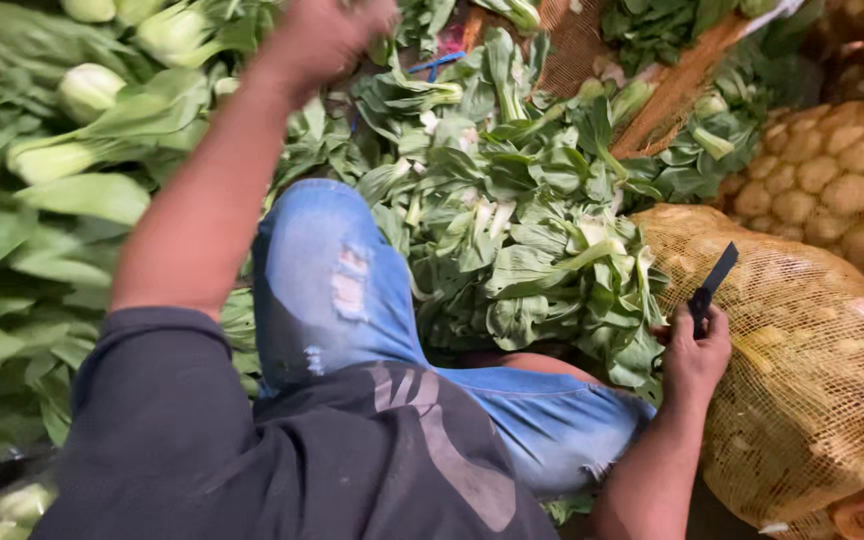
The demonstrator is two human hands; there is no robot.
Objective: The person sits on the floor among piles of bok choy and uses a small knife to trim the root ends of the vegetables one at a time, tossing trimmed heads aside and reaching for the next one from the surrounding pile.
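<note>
Gripping a small dark-bladed knife point(712, 285) by its handle, the right hand point(694, 352) is closed in a fist at the right side of the view, just at the edge of a yellow mesh sack of potatoes point(802, 400). The blade points up and slightly to the right, away from the person, so its long axis runs nearly in line with the forearm below it. The knife's tip stands over the sack, while the heap of loose leafy greens point(522, 230) lies immediately to the left of that hand, its nearest leaves almost touching the knuckles.

The left hand point(327, 35) is raised far forward at the top of the picture, blurred; it looks curled shut, though whether it grips anything I cannot tell. It hangs above the greens, with bok choy heads point(82, 110) piled thickly to its left. Between the two arms, a knee in torn blue jeans point(327, 280) presses down among the leaves.

Of the two hands, the right is clearly nearer to the central heap of greens, which lies to its left and a little forward; the left arm stretches over the far part of the pile. A second mesh bag of potatoes point(842, 180) sits beyond the first at the upper right, well apart from the left hand.
</note>
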